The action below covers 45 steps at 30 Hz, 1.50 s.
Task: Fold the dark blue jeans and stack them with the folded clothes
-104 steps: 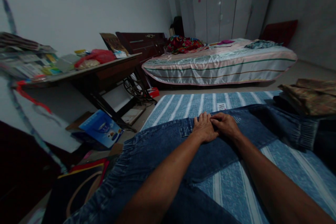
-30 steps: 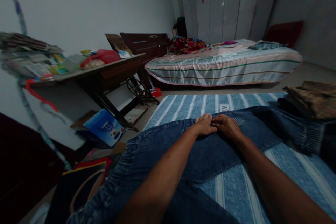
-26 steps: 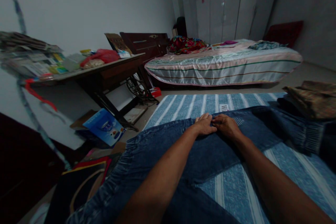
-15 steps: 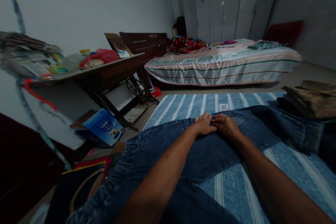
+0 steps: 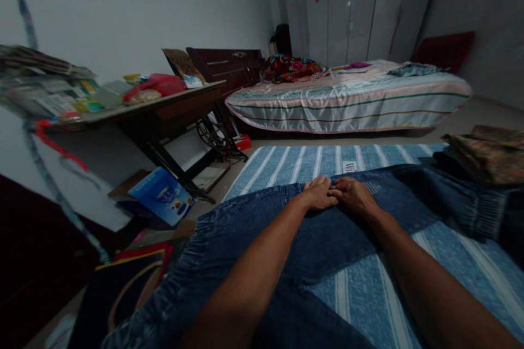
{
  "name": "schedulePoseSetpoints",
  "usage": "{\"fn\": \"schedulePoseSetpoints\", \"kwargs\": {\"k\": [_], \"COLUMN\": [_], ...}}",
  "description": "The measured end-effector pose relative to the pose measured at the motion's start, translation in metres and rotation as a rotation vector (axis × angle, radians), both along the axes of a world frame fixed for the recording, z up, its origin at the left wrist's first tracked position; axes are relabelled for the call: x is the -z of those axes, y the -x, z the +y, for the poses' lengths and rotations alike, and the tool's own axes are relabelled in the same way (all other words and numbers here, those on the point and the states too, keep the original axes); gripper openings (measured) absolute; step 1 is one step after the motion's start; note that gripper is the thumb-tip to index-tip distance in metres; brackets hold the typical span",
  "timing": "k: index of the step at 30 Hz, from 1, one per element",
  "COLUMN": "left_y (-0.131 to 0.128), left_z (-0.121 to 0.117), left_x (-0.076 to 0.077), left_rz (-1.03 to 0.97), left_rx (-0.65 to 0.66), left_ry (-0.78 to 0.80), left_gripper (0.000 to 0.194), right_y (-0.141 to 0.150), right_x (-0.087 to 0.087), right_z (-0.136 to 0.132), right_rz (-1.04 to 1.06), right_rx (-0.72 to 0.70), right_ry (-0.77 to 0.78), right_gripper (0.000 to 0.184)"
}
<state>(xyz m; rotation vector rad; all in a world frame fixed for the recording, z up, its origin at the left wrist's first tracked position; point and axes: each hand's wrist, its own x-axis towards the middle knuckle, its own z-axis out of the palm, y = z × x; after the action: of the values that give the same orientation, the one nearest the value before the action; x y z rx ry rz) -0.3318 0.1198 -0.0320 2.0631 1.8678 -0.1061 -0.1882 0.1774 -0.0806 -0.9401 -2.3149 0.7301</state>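
A pair of blue denim jeans point(image 5: 254, 234) lies spread across a blue-and-white striped mat point(image 5: 368, 294). Both my arms reach forward over it. My left hand point(image 5: 317, 194) rests palm down on the far edge of the denim, fingers together and flat. My right hand point(image 5: 352, 194) lies right beside it, fingertips touching the left hand's, fingers laid on the cloth. Neither hand holds anything that I can see.
A folded brown patterned cloth point(image 5: 487, 154) sits on dark clothing at the right. A bed point(image 5: 347, 99) stands beyond the mat, with white wardrobes point(image 5: 347, 11) behind. A cluttered sewing-machine table point(image 5: 164, 109) stands at the left, a blue box point(image 5: 161, 196) beneath it.
Over 3.5 seconds my hands have stayed together at the same place on the jeans. Only the view has shifted slightly.
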Motion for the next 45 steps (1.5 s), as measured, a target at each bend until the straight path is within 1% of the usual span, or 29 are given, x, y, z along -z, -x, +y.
{"fn": "schedulePoseSetpoints", "kwargs": {"k": [5, 9, 14, 23, 26, 39, 45], "left_y": [0.001, 0.001, 0.001, -0.002, -0.003, -0.003, -0.003], "left_z": [0.000, -0.001, -0.001, -0.002, -0.003, -0.002, -0.001], "left_x": [0.001, 0.002, 0.003, -0.001, -0.001, 0.007, 0.009], "left_rz": [-0.005, -0.011, -0.012, -0.006, -0.001, 0.002, 0.001], "left_rx": [0.002, 0.005, -0.001, -0.004, -0.008, 0.004, -0.013], "left_ry": [-0.004, -0.013, -0.024, 0.000, -0.005, -0.055, -0.039], "left_gripper": [0.073, 0.072, 0.070, 0.074, 0.071, 0.067, 0.072], "right_y": [0.002, 0.005, 0.005, 0.005, 0.005, 0.004, 0.004], "right_x": [0.001, 0.002, 0.003, 0.003, 0.004, 0.003, 0.002], "right_z": [0.000, -0.002, -0.002, -0.003, -0.003, -0.005, -0.006], "right_rz": [-0.034, -0.050, -0.045, -0.053, -0.058, -0.105, -0.111], "right_rx": [0.059, 0.109, 0.103, 0.112, 0.106, 0.085, 0.063], "right_ry": [-0.034, -0.033, -0.032, -0.044, -0.047, -0.064, -0.059], "right_gripper": [0.015, 0.015, 0.017, 0.016, 0.016, 0.022, 0.023]}}
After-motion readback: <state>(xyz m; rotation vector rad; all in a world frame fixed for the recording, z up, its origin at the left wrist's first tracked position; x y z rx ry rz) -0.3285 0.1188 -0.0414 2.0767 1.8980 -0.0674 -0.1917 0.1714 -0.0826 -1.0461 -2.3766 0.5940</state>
